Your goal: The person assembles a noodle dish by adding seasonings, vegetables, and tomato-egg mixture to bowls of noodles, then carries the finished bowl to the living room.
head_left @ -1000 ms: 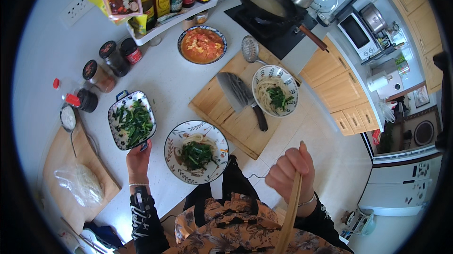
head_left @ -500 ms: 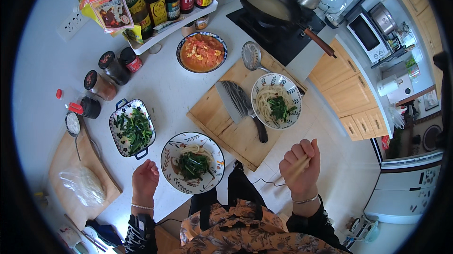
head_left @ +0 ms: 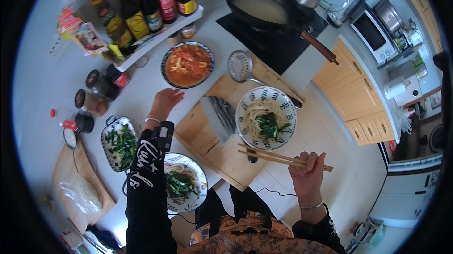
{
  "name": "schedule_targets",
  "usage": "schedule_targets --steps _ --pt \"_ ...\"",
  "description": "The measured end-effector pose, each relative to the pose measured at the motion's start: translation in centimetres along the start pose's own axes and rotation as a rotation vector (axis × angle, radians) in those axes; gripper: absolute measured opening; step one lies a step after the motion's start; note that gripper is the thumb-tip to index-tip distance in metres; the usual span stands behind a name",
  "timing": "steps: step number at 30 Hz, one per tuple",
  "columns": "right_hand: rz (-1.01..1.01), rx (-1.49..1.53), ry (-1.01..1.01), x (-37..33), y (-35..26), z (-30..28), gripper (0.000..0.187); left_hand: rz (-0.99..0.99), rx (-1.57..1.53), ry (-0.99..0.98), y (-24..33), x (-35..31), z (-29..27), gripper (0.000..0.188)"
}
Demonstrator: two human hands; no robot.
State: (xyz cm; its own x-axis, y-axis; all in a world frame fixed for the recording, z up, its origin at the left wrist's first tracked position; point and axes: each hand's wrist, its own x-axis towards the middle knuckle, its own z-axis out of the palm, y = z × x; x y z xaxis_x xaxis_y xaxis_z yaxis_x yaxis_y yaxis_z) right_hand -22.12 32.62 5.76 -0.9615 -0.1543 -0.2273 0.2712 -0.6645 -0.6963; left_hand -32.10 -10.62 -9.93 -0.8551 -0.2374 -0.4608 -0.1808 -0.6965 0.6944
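Observation:
My left hand (head_left: pixel 165 103) is stretched out over the counter with its fingers apart, just short of the blue-rimmed bowl (head_left: pixel 212 58) of tomato and egg. Nothing is in it. My right hand (head_left: pixel 309 173) grips a pair of wooden chopsticks (head_left: pixel 271 156), whose tips point left. Beyond those tips, a leaf-patterned bowl (head_left: pixel 293 117) of noodles and greens sits on the wooden cutting board (head_left: pixel 196 133). A cleaver (head_left: pixel 222 114) lies beside it, its handle partly hidden by the bowl. Under my left forearm, another noodle bowl (head_left: pixel 203 185) is partly covered.
A handled dish (head_left: pixel 104 143) of greens stands on the left, by several lidded jars (head_left: pixel 101 85). A skimmer (head_left: pixel 240 66) rests on the board. Behind are a wok (head_left: pixel 262 8) on the black cooktop (head_left: pixel 281 63) and a rack (head_left: pixel 165 36) of sauce bottles.
My left hand has reached forward from beside the near noodle bowl to the tomato and egg bowl. The chopsticks now lie nearly level, pointing left. The whole view has shifted slightly.

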Motion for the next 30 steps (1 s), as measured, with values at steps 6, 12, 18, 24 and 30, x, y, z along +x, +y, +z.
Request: schedule_targets --steps 6,12,18,24,30 --pt "-0.015 -0.081 0.075 1.1 -1.2 -2.8 0.053 0.029 0.23 0.052 -0.6 4.2 0.4 0.027" --pt "-0.027 -0.028 0.145 1.5 -1.8 -3.6 0.05 0.039 0.171 0.102 -0.9 4.3 1.0 0.027" --pt "-0.042 -0.049 0.154 1.3 -2.0 -3.6 0.049 0.04 0.109 0.093 -1.5 1.5 1.2 0.029" --pt "-0.038 -0.027 0.097 0.6 -2.2 -3.2 0.046 0.035 0.041 0.058 -0.8 -4.3 3.5 0.032" --pt "-0.071 -0.047 0.055 0.3 -3.3 -2.7 0.046 0.037 -0.002 -0.017 -0.5 -10.6 7.1 0.037"
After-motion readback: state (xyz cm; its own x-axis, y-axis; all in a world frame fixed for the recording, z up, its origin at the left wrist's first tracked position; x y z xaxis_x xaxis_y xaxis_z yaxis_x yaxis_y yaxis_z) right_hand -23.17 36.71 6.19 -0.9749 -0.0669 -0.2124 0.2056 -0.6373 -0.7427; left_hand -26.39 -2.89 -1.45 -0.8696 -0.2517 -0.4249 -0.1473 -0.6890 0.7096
